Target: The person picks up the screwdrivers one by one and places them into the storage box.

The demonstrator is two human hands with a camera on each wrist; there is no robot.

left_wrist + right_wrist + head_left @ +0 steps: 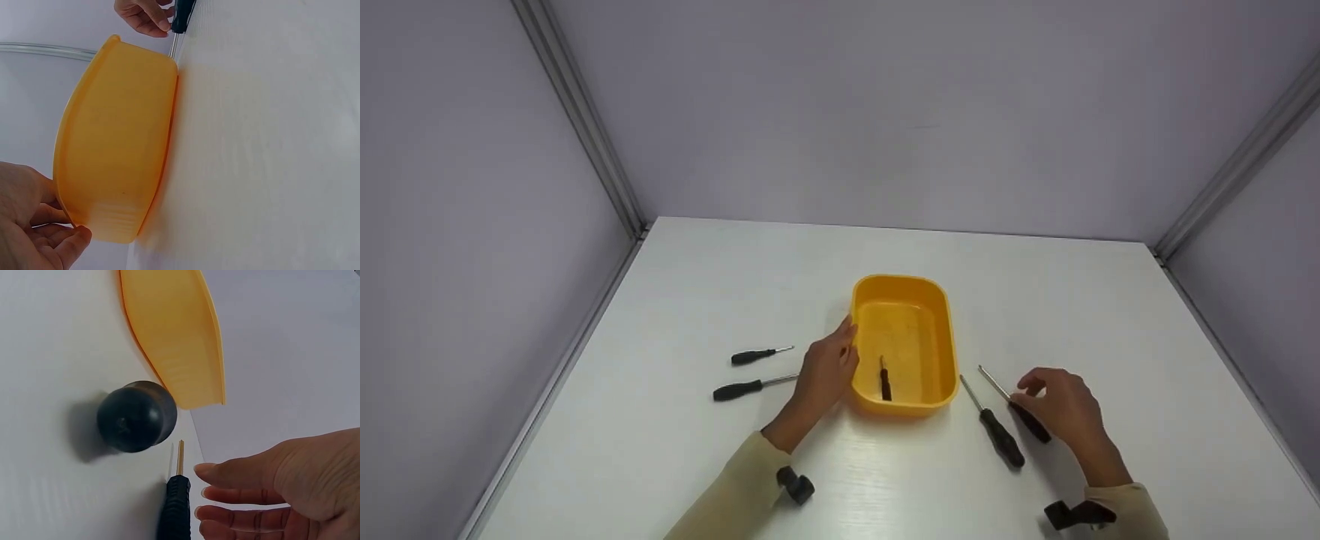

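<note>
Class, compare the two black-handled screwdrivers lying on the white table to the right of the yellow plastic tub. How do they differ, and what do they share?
The nearer black-handled screwdriver lies untouched; the farther black-handled screwdriver has the right hand at its handle. The nearer one shows its whole handle; the farther one's is partly hidden by fingers. The nearer tip ends closer to the yellow plastic tub. Both lie flat on the white table, roughly parallel, metal shafts pointing away from the person.

Tub (904, 289) yellow; screwdriver handles (1001, 439) black; table (720, 262) white
</note>
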